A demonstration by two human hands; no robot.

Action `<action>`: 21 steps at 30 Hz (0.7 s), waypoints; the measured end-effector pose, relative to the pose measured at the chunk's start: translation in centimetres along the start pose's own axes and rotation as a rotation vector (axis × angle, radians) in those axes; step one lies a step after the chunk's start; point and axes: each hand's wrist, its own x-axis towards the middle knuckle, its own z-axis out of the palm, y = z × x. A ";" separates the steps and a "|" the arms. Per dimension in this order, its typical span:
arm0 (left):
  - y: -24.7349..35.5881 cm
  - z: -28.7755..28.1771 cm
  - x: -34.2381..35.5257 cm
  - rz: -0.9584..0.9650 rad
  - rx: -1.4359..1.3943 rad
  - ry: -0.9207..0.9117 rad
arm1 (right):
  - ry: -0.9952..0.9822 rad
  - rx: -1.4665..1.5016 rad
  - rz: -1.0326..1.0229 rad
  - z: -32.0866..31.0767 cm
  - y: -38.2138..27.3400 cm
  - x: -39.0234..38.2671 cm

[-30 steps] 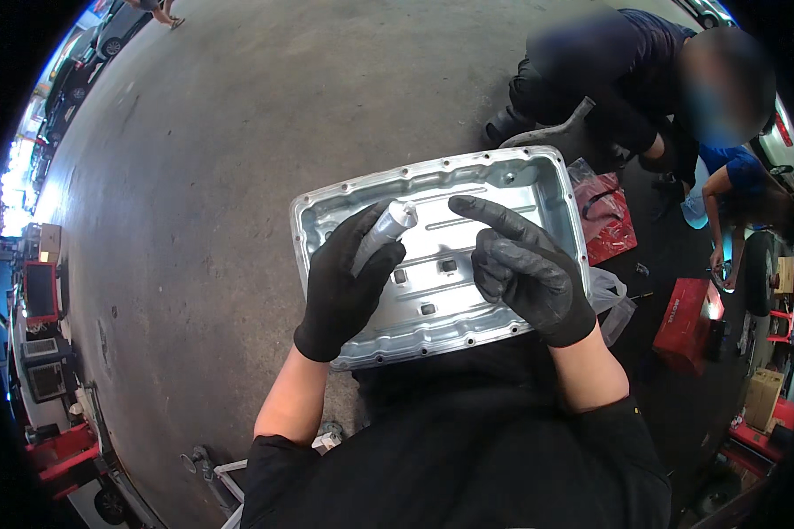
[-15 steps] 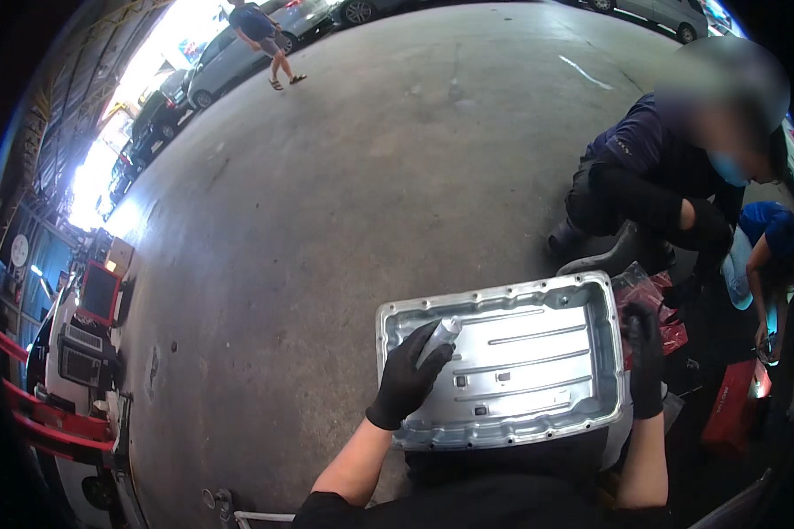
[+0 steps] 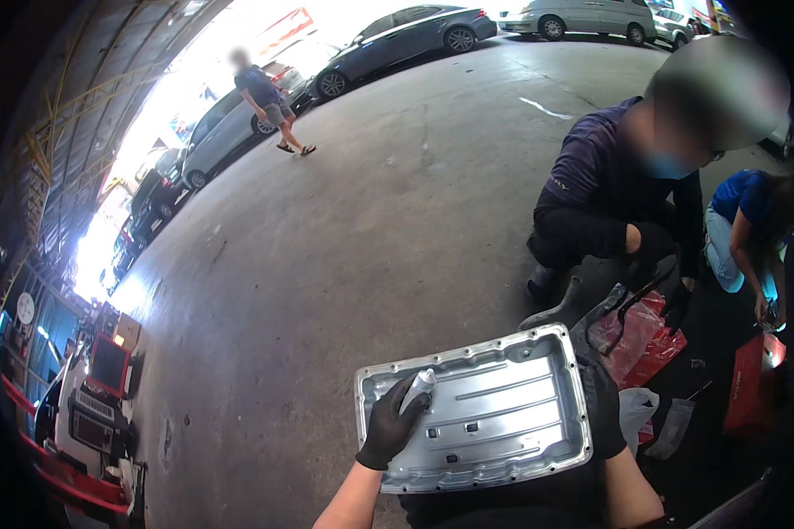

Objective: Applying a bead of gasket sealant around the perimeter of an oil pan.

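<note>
The shiny metal pan (image 3: 503, 401), with bolt holes round its rim and ribs on its floor, is tilted toward me over my lap. My black-gloved left hand (image 3: 390, 430) is closed round a silver tube (image 3: 418, 388) with a white cap, over the pan's left side. My gloved right hand (image 3: 602, 407) grips the pan's right edge, its fingers partly hidden by the rim.
A masked person in dark clothes (image 3: 591, 203) crouches right, near a bent grey pipe (image 3: 551, 313) and red bags (image 3: 648, 344). A person in blue (image 3: 737, 212) works beside a red box (image 3: 750, 388). Someone walks past parked cars (image 3: 397, 40). Carts with monitors (image 3: 106, 366) stand left.
My view has lifted toward the cars. My right hand has gone from a raised pointing pose over the pan to its right edge. The walker has moved along, and the crouching person has shifted.
</note>
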 end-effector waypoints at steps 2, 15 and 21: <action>1.3 0.3 -0.1 -0.060 -0.013 -0.022 | 0.033 -0.289 -0.032 -1.3 1.5 0.7; 3.4 4.1 1.6 -0.115 -0.078 -0.072 | -0.281 -0.274 0.010 -2.3 10.3 1.4; 3.7 5.1 1.0 -0.148 -0.134 -0.134 | -0.285 -0.069 0.265 -5.6 11.1 2.2</action>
